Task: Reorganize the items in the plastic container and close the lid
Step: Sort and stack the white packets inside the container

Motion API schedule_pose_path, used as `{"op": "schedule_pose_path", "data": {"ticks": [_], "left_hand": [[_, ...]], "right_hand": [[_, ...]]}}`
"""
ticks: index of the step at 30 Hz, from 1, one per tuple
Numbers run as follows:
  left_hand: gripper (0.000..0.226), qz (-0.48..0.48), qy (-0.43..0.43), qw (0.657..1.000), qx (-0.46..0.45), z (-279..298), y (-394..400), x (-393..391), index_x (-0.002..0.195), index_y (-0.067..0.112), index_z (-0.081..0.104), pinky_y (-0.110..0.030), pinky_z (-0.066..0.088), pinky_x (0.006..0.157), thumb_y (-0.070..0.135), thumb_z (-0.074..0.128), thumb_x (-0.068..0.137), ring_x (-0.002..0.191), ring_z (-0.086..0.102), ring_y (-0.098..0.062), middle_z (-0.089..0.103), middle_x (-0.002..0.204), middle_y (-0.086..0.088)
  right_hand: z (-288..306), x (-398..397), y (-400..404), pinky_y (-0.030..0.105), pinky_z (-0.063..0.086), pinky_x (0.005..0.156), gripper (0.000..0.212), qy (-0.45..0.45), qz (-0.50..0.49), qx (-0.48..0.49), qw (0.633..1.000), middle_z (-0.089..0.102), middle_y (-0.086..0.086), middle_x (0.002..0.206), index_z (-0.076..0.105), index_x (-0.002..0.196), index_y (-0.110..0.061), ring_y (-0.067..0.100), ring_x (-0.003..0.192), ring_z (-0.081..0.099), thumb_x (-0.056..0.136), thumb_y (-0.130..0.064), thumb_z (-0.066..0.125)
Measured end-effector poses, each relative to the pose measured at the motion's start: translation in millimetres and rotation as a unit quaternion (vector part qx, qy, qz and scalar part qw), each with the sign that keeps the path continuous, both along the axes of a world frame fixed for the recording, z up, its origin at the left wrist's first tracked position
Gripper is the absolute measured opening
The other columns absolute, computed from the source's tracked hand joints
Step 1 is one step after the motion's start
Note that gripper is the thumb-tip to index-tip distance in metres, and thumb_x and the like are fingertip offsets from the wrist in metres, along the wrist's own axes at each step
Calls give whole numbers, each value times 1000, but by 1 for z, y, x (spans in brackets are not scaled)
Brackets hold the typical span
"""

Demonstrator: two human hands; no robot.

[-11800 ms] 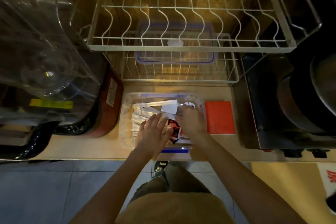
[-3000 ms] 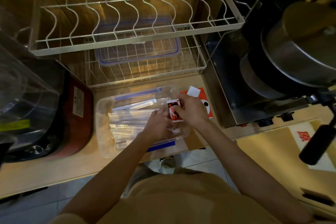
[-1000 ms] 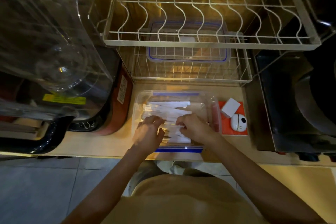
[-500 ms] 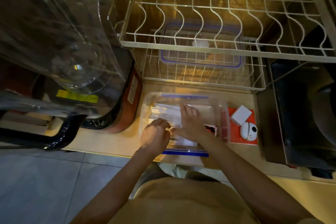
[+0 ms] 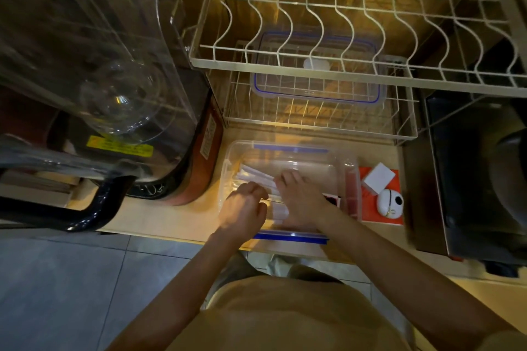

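A clear plastic container [image 5: 346, 168] with blue clips stands open on the wooden counter. White paper-wrapped packets [image 5: 255, 174] lie stacked in its left half. A small red and black packet [image 5: 332, 200] shows by my right wrist. My left hand [image 5: 245, 208] is curled at the container's near left, fingers bent over the packets. My right hand [image 5: 299, 196] lies flat, palm down, pressing on the packets in the middle. The container's lid [image 5: 318, 94], clear with a blue seal, rests on the lower wire shelf behind.
A red card [image 5: 382, 216] right of the container carries a white box [image 5: 377, 178] and a round white gadget [image 5: 390, 204]. A two-tier wire rack [image 5: 342, 71] overhangs the back. A clear-domed appliance [image 5: 99, 80] stands left, a dark metal appliance [image 5: 479, 179] right.
Over the last second my right hand opened flat and slid toward the container's middle over the packets. My left hand stayed curled at the near left. The camera drifted closer.
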State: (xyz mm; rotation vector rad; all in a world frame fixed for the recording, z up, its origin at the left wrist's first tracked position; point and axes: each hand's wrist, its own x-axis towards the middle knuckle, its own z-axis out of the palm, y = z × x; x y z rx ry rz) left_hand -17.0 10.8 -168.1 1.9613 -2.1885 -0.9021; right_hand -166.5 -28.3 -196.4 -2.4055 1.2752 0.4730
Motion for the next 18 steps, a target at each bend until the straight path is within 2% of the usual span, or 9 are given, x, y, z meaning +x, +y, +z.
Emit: {"op": "schedule_pose_path", "data": {"ticks": [4, 8, 10, 13, 15, 18], "left_hand": [[28, 0, 4, 1000, -10, -2, 1, 0, 112, 13, 61, -32, 43, 92, 14, 47, 87, 114, 52, -21, 59, 123, -5], [29, 6, 9, 999, -32, -4, 2, 0, 111, 12, 61, -34, 42, 96, 13, 51, 84, 118, 49, -24, 59, 122, -7], [35, 4, 13, 999, -43, -5, 2, 1, 117, 16, 58, -34, 39, 100, 16, 53, 82, 123, 45, -23, 56, 126, -5], [47, -9, -3, 998, -62, -6, 2, 2, 123, 19, 52, -38, 34, 104, 32, 44, 79, 126, 42, -22, 54, 129, -3], [55, -18, 0, 996, -82, -7, 2, 3, 122, 19, 53, -42, 36, 103, 39, 37, 74, 124, 43, -21, 56, 127, -3], [58, -34, 22, 994, -101, -9, 3, 6, 121, 18, 54, -40, 38, 100, 43, 42, 70, 123, 36, -14, 57, 126, -3]], "right_hand": [[1, 5, 2, 39, 39, 102, 85, -17, -8, 20, 1000, 37, 11, 136, 30, 136, -10, 26, 124, 40, 72, -48, 70], [4, 15, 6, 37, 43, 93, 60, -35, -48, 38, 998, 47, 14, 131, 35, 132, -10, 29, 116, 51, 81, -22, 65], [5, 19, 7, 36, 45, 91, 51, -29, -51, 28, 998, 55, 14, 125, 40, 129, -8, 29, 111, 57, 84, -15, 61], [8, 21, 5, 34, 48, 86, 34, -36, -72, 45, 996, 63, 13, 113, 52, 119, -7, 27, 103, 62, 86, -16, 59], [9, 21, 5, 33, 47, 80, 32, -67, -116, 80, 988, 65, 12, 107, 55, 116, -10, 27, 99, 62, 86, -20, 59], [11, 20, 5, 29, 42, 72, 33, -113, -183, 146, 965, 64, 12, 103, 57, 113, -11, 24, 88, 58, 84, -25, 62]]}}
